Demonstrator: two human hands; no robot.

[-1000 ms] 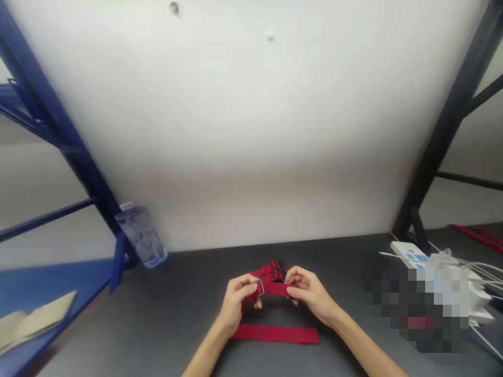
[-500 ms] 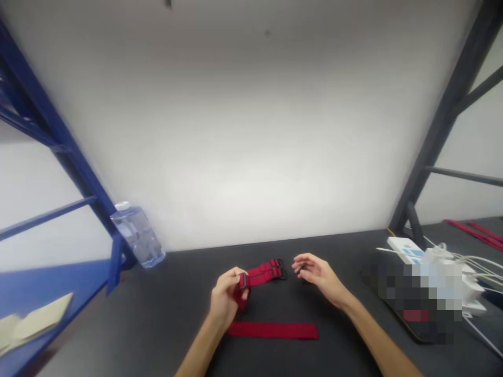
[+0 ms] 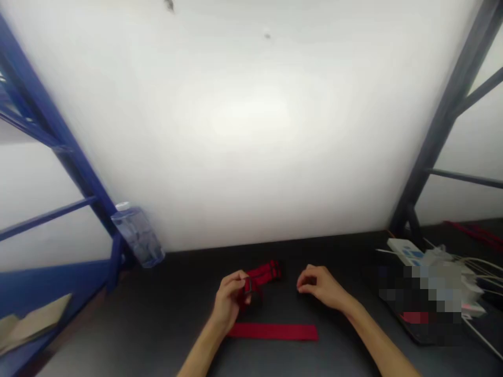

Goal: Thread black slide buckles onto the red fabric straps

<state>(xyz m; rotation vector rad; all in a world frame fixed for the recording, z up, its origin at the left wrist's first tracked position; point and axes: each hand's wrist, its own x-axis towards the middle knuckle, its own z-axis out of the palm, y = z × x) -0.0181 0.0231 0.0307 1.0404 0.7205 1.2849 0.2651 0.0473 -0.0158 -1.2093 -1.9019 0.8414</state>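
My left hand (image 3: 230, 298) is closed around one end of a red webbing strap (image 3: 262, 273) at its metal buckle, holding it just above the dark table (image 3: 157, 324). The strap's far end, with black fittings, points up and to the right. My right hand (image 3: 320, 285) hovers to the right of the strap with its fingers loosely curled and nothing visible in them. A flat length of red webbing (image 3: 274, 331) lies on the table below both hands.
A clear water bottle (image 3: 137, 235) leans at the back left by a blue rack frame (image 3: 58, 152). A white power strip (image 3: 406, 252) with white cables sits at the right, beside a blurred-out patch. A dark frame post (image 3: 440, 131) rises at the right. More red straps (image 3: 475, 230) lie at the far right.
My right hand let go of the strap and drew off to the right, then curled its fingers. My left hand kept the buckle end, and the strap folded in closer to it.
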